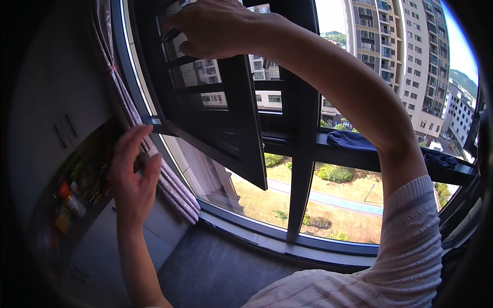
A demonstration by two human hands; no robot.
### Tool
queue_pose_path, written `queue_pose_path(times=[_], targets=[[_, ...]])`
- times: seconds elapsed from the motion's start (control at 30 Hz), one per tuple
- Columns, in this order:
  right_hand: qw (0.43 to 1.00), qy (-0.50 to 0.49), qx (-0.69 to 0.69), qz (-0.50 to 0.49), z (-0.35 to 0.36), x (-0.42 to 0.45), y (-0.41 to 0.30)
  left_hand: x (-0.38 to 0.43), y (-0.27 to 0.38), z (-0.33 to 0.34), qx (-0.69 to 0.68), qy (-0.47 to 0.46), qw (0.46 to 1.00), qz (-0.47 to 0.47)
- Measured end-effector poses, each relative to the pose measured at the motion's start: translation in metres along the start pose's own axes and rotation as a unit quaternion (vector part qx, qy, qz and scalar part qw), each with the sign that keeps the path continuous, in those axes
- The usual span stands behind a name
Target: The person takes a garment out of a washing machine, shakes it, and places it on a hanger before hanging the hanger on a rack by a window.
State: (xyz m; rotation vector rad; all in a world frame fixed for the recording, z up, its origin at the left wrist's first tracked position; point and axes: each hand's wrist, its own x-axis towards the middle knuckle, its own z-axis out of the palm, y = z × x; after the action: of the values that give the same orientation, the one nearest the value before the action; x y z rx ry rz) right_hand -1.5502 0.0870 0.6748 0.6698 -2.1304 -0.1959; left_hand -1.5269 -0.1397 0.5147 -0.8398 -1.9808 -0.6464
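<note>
Up high, my right hand (215, 32) reaches across to a dark-framed window panel (235, 131) that stands swung inward. A dark handle (170, 35) shows between its thumb and fingers; whether they close on it is not clear. Slatted or mesh panes fill part of the panel, and its lower corner juts into the room. My left hand (134, 173) is raised at the left, slightly blurred, thumb and fingers apart, with no held object visible. Behind it hangs a patterned pale purple curtain (175, 188), gathered by a thin red tie (112, 69).
Dark blue cloths (348, 139) lie on the window's crossbar (346, 154). Pale cabinets (57, 96) and a niche with colourful packages (71, 200) stand left. A grey surface (215, 261) spreads below the sill (269, 244). Tall buildings (404, 57) and a path show outside.
</note>
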Motion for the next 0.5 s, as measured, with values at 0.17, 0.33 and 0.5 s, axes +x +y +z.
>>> queue_pose_path(times=[0.17, 0.33, 0.5], targets=[[0.917, 0.195, 0.119, -0.327, -0.034, -0.029, 0.004, 0.108, -0.012, -0.016, 0.125, 0.178, 0.956, 0.197], [0.977, 0.052, -0.206, -0.02, 0.075, -0.046, 0.08, 0.113, -0.053, -0.039, 0.086, 0.135, 0.987, 0.008], [0.904, -0.209, -0.353, 0.121, 0.157, -0.033, 0.147, 0.119, -0.086, -0.052, 0.157, 0.162, 0.964, 0.139]])
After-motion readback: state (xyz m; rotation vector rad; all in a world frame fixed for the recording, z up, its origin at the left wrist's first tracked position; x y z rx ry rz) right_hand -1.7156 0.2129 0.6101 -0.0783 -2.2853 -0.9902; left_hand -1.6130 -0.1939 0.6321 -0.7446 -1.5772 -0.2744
